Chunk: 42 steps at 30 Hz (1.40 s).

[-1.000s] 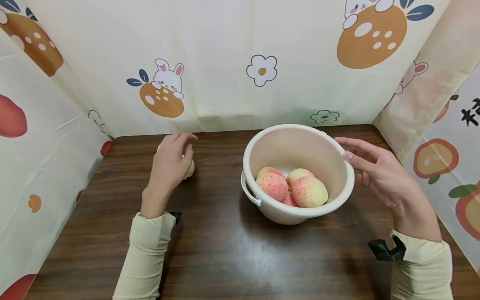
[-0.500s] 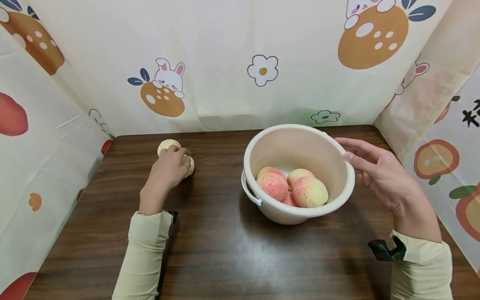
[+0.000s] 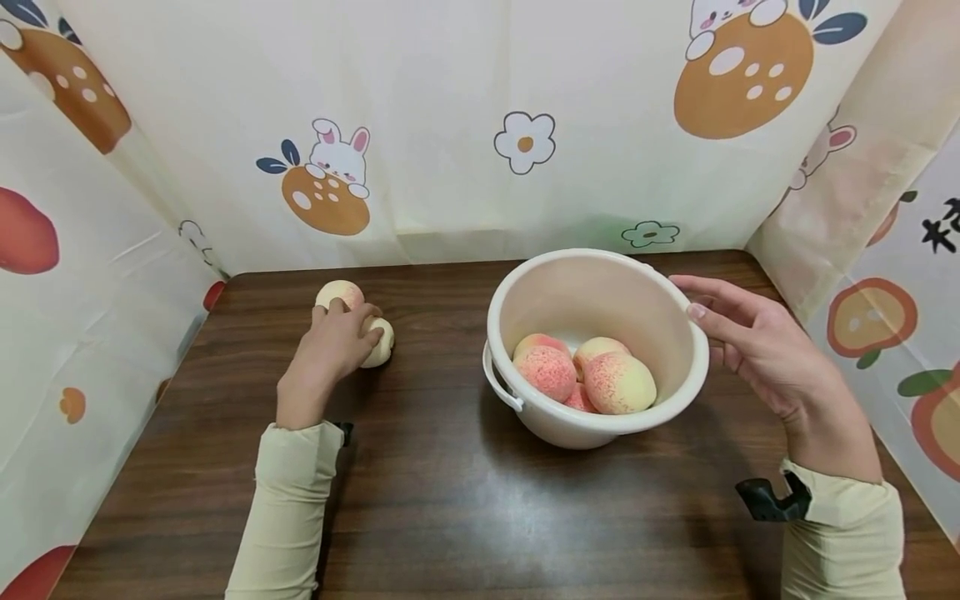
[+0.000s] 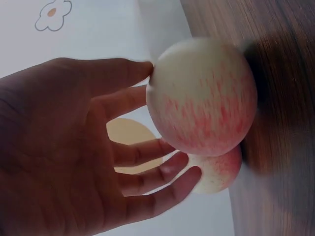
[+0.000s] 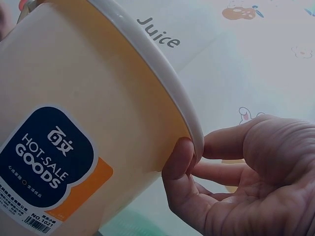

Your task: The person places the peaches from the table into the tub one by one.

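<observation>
At the back left of the table my left hand point(image 3: 327, 346) bends over the nearer of two pale peaches point(image 3: 380, 343). In the left wrist view the thumb touches one side of this red-streaked peach point(image 4: 204, 98), and the fingers curve along and behind it. The second peach point(image 3: 340, 293) lies just beyond it, partly hidden behind the fingers. My right hand point(image 3: 765, 346) holds the rim of a cream bucket point(image 3: 600, 427), pinching it between thumb and fingers, as the right wrist view shows. Several pink and yellow peaches point(image 3: 619, 383) lie inside the bucket.
The bucket's handle point(image 3: 498, 383) hangs down on its left side. A label point(image 5: 49, 162) covers part of its outer wall. Printed cloth point(image 3: 442, 167) hangs behind and at both sides of the dark wooden table point(image 3: 420, 500).
My left hand has lowered onto the nearer peach, which has shifted slightly right and toward me. The farther peach has come into view. My right hand and the bucket have stayed put.
</observation>
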Tool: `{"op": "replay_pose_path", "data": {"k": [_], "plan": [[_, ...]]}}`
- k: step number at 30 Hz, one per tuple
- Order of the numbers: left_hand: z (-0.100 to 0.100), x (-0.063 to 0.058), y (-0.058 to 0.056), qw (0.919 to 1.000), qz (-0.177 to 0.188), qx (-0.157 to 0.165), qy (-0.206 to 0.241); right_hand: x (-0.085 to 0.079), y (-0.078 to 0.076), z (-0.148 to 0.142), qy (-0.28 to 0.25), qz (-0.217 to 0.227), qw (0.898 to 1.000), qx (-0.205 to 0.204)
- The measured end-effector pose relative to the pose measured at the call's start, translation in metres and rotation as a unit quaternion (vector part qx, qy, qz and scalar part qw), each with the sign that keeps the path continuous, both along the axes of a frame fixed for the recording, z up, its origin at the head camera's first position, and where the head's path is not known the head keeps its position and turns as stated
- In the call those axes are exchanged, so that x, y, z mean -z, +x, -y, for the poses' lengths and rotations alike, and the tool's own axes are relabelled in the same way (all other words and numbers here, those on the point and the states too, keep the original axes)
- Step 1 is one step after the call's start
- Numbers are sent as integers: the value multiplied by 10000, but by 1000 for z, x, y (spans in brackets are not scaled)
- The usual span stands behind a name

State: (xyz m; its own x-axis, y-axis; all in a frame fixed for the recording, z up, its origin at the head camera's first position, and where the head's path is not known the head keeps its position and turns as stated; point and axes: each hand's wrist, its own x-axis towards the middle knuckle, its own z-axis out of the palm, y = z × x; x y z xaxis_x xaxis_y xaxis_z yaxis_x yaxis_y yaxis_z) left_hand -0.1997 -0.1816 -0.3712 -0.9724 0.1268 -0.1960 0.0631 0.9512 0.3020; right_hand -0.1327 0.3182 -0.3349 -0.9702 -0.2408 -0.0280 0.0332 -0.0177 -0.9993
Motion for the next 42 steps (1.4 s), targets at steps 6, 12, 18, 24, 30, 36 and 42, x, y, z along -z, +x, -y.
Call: {"op": "replay_pose_path", "data": {"k": [6, 12, 18, 24, 30, 36, 42], "plan": [[-1, 11, -4, 9992, 248, 138, 299, 2, 2, -1, 150, 131, 9997, 133], [-4, 16, -7, 9983, 220, 409, 364, 1, 2, 0, 152, 100, 9997, 137], [-3, 19, -9, 9982, 82, 485, 330, 1, 1, 1, 158, 87, 9998, 109], [-2, 19, -9, 9980, -184, 533, 282, 1, 2, 1, 145, 88, 9998, 87], [-4, 12, -6, 9961, -619, 552, 307, 0, 2, 1, 112, 69, 9999, 83], [-11, -1, 0, 9918, -1035, 601, 454, -2, 2, 1, 191, 33, 9998, 85], [-22, -11, 7, 9859, -1461, 539, 609, -1, 0, 0, 194, -11, 9998, 21]]}}
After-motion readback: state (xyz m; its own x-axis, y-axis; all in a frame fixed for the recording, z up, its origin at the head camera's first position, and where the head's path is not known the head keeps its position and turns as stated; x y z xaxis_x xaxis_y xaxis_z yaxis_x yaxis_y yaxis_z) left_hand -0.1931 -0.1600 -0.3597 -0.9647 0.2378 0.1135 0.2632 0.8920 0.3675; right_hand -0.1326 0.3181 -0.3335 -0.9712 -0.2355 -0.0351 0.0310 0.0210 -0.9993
